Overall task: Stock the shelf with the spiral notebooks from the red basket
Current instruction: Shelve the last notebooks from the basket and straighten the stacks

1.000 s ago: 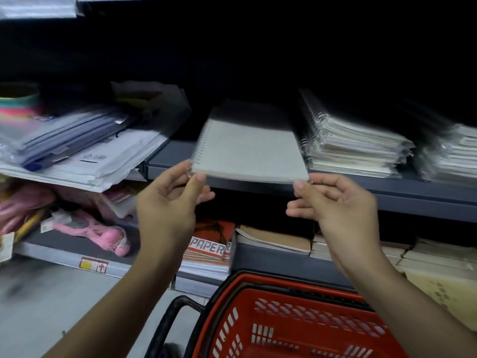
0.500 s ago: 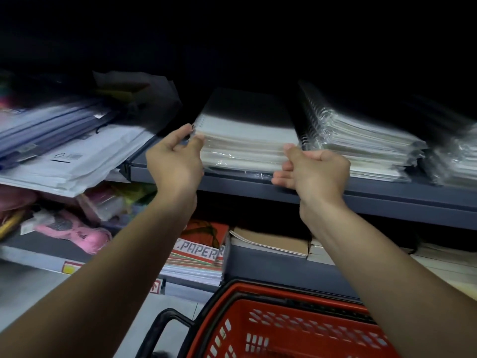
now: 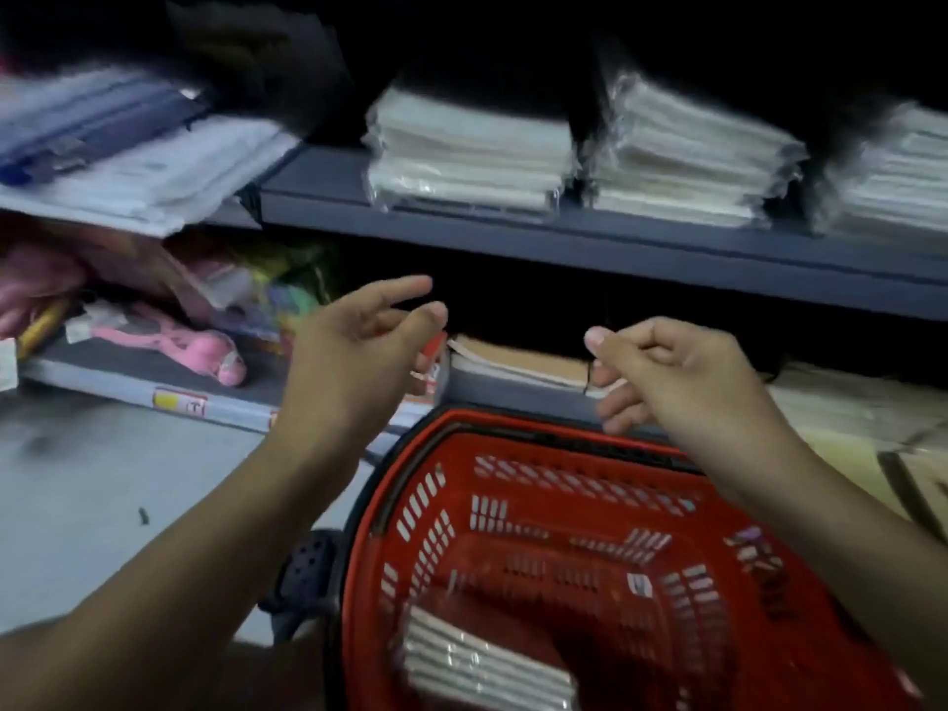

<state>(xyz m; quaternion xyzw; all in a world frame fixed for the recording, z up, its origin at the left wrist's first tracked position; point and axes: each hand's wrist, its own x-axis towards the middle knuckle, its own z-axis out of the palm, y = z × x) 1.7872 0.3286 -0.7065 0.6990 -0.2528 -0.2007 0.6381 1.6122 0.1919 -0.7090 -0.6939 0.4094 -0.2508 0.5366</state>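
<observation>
A stack of wrapped spiral notebooks [image 3: 467,156] lies on the grey upper shelf [image 3: 590,238], with two more stacks [image 3: 687,156] to its right. Below it stands the red basket [image 3: 513,443], holding several wrapped notebooks [image 3: 487,664] at its near end. My left hand [image 3: 359,361] hovers in the air over the basket's far left rim, fingers relaxed and holding nothing. Level with it on the right, my right hand [image 3: 677,372] hangs loosely curled and empty.
Plastic folders and envelopes [image 3: 128,166] overhang the upper shelf at left. The lower shelf [image 3: 154,382] holds pink packaged items [image 3: 179,341] at left and brown-covered pads [image 3: 518,359] behind my hands. Grey floor lies left of the basket.
Both hands have let go of the notebook stack on the upper shelf and dropped back down toward the basket. The view has tilted down, showing the basket's inside.
</observation>
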